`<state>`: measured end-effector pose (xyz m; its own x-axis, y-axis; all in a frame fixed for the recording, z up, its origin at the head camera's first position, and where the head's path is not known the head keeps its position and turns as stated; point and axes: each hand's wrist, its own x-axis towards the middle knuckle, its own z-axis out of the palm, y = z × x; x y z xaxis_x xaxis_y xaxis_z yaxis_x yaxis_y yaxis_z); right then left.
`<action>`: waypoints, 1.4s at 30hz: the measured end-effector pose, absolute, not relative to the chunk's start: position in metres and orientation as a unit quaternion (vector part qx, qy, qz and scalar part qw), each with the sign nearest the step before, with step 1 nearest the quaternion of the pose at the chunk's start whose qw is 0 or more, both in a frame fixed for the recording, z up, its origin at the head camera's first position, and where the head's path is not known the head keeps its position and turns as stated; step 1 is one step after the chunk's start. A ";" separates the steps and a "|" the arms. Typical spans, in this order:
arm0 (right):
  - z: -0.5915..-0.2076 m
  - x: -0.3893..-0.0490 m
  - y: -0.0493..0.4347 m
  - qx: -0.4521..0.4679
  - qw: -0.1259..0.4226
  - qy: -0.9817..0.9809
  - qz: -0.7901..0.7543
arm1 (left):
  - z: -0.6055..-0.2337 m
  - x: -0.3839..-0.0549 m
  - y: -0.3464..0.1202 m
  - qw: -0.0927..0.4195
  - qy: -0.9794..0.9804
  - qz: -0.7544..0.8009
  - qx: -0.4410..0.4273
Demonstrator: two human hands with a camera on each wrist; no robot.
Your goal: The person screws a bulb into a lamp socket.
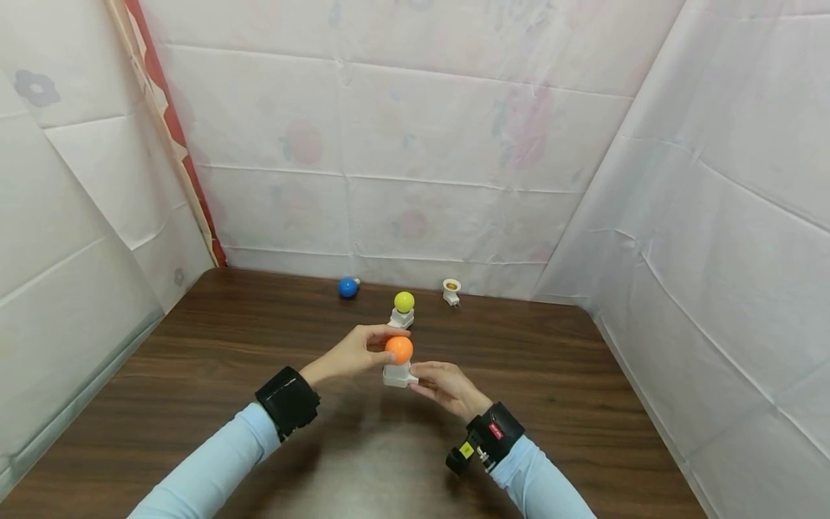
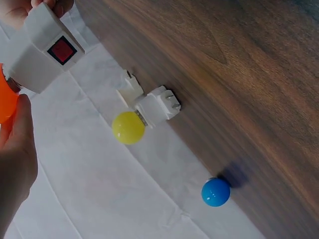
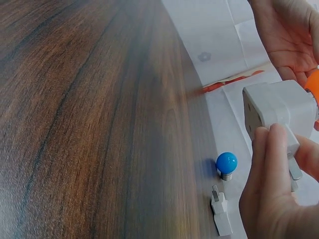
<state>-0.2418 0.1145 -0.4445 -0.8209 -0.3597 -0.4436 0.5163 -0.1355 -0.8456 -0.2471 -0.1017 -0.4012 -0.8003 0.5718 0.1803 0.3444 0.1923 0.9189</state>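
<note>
White sheeting with faded printed motifs [image 1: 421, 130] hangs round the back and sides of my dark wood-grain counter [image 1: 551, 367], and a red-edged strip [image 1: 170, 126] runs down the back left corner. The orange bulb [image 1: 398, 350] is in front of me over the middle of the counter, at the top of a white lamp holder [image 1: 396, 376]. My left grip [image 1: 359, 352] pinches that bulb between thumb and fingers. My right grip [image 1: 449, 386] holds the lamp holder by the part that juts from its side, fingers on one face and thumb on the other. A little of the bulb's metal base shows at the holder's mouth; how far it sits inside I cannot tell. The left wrist view shows a red switch [image 2: 62, 50] on the holder.

Just beyond, a yellow bulb [image 1: 404, 302] sits in a white plug-in socket [image 1: 401, 318]. Near the back edge lie a blue bulb [image 1: 348, 288], to the left, and a second plug-in socket [image 1: 451, 291], to the right, its round mouth showing. Black straps [image 1: 287, 402] circle both my wrists, over pale blue sleeves [image 1: 207, 461].
</note>
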 end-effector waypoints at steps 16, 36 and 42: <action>-0.444 -0.242 0.114 0.072 0.281 0.567 -0.770 | -0.410 -0.236 -0.084 -0.017 0.801 0.565 0.199; -0.448 -0.242 0.114 0.056 0.293 0.575 -0.762 | -0.411 -0.238 -0.094 0.024 0.804 0.556 0.210; -0.448 -0.242 0.113 0.056 0.295 0.580 -0.758 | -0.410 -0.241 -0.097 0.038 0.800 0.551 0.235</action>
<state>-0.2423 0.1133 -0.4482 -0.8200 -0.3812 -0.4270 0.5119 -0.1547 -0.8450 -0.2412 -0.0972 -0.4099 -0.8868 0.4178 0.1976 0.3339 0.2836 0.8990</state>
